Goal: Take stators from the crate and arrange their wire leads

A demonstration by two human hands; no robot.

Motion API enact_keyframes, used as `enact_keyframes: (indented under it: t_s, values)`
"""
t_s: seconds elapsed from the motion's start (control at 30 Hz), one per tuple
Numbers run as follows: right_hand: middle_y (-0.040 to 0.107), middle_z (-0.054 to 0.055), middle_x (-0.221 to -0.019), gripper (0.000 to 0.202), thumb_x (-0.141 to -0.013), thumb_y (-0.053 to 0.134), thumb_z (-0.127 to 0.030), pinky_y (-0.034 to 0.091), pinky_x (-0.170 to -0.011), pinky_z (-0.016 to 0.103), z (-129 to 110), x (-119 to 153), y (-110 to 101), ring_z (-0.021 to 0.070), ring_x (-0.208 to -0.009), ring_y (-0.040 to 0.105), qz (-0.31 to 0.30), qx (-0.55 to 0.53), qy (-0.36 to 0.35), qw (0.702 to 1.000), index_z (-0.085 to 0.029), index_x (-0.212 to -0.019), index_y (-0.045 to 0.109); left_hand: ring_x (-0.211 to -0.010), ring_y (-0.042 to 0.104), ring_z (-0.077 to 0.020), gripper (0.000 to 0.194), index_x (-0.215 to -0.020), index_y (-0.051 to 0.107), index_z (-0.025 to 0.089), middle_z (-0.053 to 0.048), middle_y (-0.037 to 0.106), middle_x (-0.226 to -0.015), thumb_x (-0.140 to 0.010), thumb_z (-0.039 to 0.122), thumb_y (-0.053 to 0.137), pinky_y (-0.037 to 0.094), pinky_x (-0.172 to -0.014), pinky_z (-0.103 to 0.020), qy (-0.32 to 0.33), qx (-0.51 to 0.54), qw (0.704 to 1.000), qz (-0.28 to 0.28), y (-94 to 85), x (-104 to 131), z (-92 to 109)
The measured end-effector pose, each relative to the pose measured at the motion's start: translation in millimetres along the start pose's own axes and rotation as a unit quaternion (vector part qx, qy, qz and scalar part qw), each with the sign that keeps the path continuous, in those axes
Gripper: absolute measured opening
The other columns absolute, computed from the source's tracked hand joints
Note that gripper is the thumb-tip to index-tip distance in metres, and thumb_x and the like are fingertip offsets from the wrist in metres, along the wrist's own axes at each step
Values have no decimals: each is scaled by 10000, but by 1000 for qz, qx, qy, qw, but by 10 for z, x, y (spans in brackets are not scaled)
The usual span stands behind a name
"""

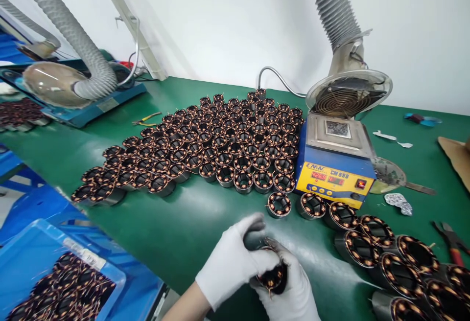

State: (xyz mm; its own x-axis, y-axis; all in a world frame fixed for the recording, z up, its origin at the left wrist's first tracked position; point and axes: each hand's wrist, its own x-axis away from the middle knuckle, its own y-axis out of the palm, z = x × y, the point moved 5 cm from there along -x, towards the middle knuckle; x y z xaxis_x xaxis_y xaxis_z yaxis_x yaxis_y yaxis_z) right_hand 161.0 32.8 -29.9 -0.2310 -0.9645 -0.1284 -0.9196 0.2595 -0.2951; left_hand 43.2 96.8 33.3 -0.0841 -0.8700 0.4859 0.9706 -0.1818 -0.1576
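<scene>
Both my hands wear white gloves and meet over one motor stator (270, 278) at the near edge of the green table. My right hand (293, 286) wraps round it from the right and below, its fingertips darkened. From the left, my left hand (235, 260) presses its thumb across the stator's top, while its index finger arches above with a gap between. The stator is a short metal ring with copper windings inside; the fingers cover much of it. Just beyond stand a single stator (279, 205) and another stator (312, 205), windings upward.
A large group of stators (220, 140) fills the table's middle. Right of it stands a blue and yellow solder pot (332, 179) under a fume hood (348, 93). More stators (400, 274) and pliers (453, 242) lie at right. A blue bin (40, 235) holds stators at lower left.
</scene>
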Motion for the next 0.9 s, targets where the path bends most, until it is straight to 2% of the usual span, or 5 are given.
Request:
enact_keyframes:
  t_s: [0.1, 0.27, 0.5, 0.73, 0.9]
  values:
    - [643, 84, -1009, 478, -582, 768, -298, 440, -814, 464, 4, -4, -4, 316, -941, 591, -16, 17, -4, 1000, -288, -1000, 536, -701, 628, -213, 106, -642, 680, 155, -40, 692, -671, -545, 198, 673, 485, -665, -298, -25, 71, 997, -19, 80, -62, -39]
    - [634, 81, -1063, 441, -568, 775, -260, 440, -814, 455, -21, -8, -13, 310, -958, 587, -9, 21, -17, 1000, -289, -912, 502, -673, 630, -172, 202, -652, 668, 184, -4, 691, -637, -502, 281, 761, 489, -703, -282, 12, 295, 947, 125, -162, -64, -104]
    - [634, 87, -1083, 507, -589, 766, -284, 451, -837, 453, -5, 10, -6, 307, -971, 591, 4, 20, -21, 1000, -280, -1021, 501, -1068, 557, -247, 140, -810, 726, 291, -18, 703, -1007, -690, 314, 657, 376, -999, -363, 114, -89, 986, 78, -281, 57, -38]
    - [647, 93, -1069, 609, -666, 693, -372, 522, -782, 442, 38, 7, -8, 294, -928, 624, -28, 98, -73, 992, -229, -1203, 442, -1020, 595, -229, 181, -849, 701, 218, -34, 702, -987, -730, 291, 586, 457, -938, -336, 89, -27, 995, 33, -209, 56, -108]
    - [643, 101, -1074, 568, -717, 637, -415, 537, -770, 436, -52, -17, -34, 290, -927, 631, -35, 138, -107, 984, -224, -1215, 442, -1264, 395, -276, 307, -1035, 650, 270, -34, 599, -1228, -740, 334, 590, 269, -1091, -481, 111, -208, 971, -26, -252, 29, -111]
